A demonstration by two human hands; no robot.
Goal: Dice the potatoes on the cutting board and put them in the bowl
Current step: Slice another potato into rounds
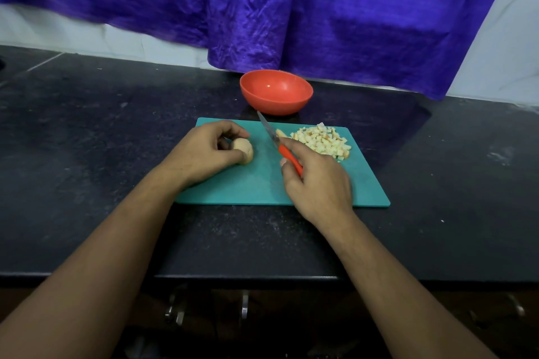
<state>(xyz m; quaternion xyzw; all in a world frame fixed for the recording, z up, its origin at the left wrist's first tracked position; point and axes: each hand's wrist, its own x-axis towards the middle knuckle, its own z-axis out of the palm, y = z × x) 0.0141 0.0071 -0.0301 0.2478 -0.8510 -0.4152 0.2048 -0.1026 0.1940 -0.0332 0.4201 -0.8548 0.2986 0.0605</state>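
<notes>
A teal cutting board (250, 183) lies on the black counter. My left hand (204, 151) grips a pale potato piece (244, 148) at the board's left side, fingers curled over it. My right hand (318, 181) holds a knife (277, 141) by its orange handle, index finger stretched along it. The blade points away toward the bowl, raised over the board's middle, apart from the potato. A heap of diced potato (323, 141) sits at the board's far right corner. An orange bowl (276, 92) stands just behind the board; nothing shows inside it.
The dark stone counter (87, 140) stretches to both sides of the board. A purple cloth (291, 9) hangs over the white wall behind the bowl. Below the counter's front edge, cabinet handles (244, 306) are visible.
</notes>
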